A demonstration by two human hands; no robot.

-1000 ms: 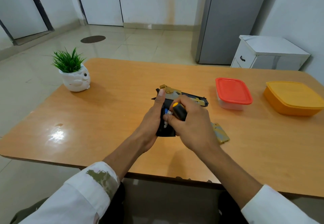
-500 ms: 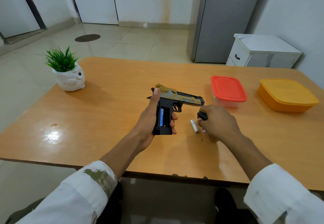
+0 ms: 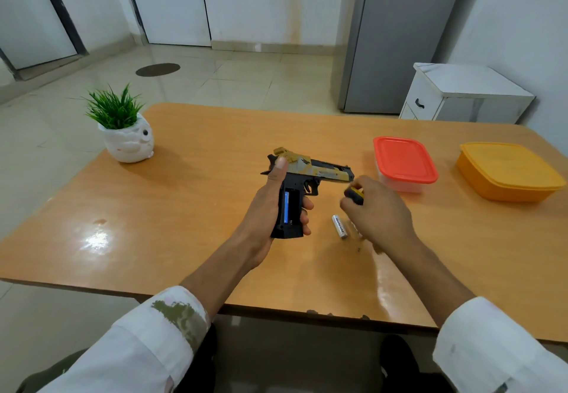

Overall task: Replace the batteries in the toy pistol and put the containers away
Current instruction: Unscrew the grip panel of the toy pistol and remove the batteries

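Table (image 3: pixel 190 208): planter (image 3: pixel 127 137), battery (image 3: pixel 339 226), 2 containers (image 3: pixel 405 162).

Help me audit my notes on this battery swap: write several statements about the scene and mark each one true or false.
1. The left hand grips the toy pistol by its handle. True.
2. The handle's compartment is open, with a blue battery showing inside. True.
3. The red-lidded container stands open. False: its lid is on.
4. A silver battery lies on the table next to the right hand. True.
5. The right hand holds nothing. False: its fingers are curled round a black and yellow tool.
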